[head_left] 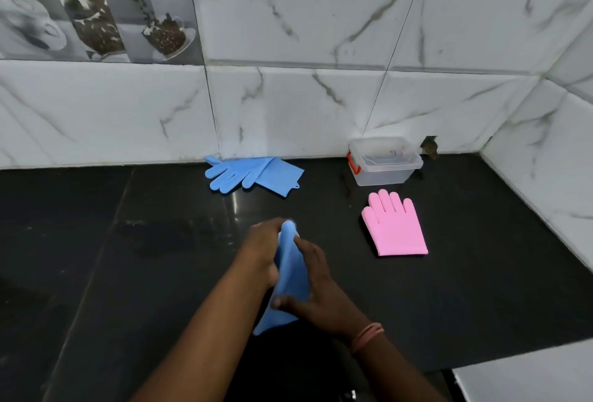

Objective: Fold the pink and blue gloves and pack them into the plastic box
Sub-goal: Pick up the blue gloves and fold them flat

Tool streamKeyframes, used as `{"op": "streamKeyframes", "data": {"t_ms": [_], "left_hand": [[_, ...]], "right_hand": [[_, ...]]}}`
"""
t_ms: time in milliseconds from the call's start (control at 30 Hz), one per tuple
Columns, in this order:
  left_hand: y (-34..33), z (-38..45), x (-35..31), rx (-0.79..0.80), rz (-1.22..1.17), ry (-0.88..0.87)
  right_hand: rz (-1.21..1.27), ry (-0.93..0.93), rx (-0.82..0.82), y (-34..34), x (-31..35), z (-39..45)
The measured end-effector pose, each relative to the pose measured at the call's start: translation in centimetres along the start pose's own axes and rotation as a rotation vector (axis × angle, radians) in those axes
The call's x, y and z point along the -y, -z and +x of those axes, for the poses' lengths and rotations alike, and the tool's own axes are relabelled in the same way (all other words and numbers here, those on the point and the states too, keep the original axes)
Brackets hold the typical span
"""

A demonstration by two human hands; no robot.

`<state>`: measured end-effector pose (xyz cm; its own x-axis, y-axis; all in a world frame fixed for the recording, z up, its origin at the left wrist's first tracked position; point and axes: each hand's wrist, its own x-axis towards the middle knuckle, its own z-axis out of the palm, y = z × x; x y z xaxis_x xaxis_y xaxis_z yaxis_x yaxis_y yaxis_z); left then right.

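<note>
Both hands grip blue glove above dark worktop: left hand near top, right hand lower. Glove looks soft, floppy, likely slippery; pinch edges. Second blue glove, pink glove, open plastic box lie beyond.

Blue gloves: two, one blue glove in the grip, another blue glove beyond it. Pink glove: one. Plastic box: one.
</note>
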<state>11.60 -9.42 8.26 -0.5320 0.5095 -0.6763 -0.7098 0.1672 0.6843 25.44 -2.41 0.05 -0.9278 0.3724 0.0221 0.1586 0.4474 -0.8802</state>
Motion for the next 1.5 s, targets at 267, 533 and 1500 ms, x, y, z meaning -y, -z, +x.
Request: {"op": "streamKeyframes", "data": {"t_ms": [267, 533, 1500], "left_hand": [[-1.2, -1.1, -3.3, 0.094, -0.042, -0.192], [0.9, 1.8, 4.6, -0.026, -0.029, 0.133], [2.1, 10.0, 8.4, -0.416, 0.853, -0.593]], "right_hand": [[1.218, -0.580, -0.156, 1.9, -0.5, 3.2], [1.584, -0.449, 0.066, 3.2, -2.2, 2.5], [-0.168, -0.181, -0.318, 4.7, -9.7, 7.5]]}}
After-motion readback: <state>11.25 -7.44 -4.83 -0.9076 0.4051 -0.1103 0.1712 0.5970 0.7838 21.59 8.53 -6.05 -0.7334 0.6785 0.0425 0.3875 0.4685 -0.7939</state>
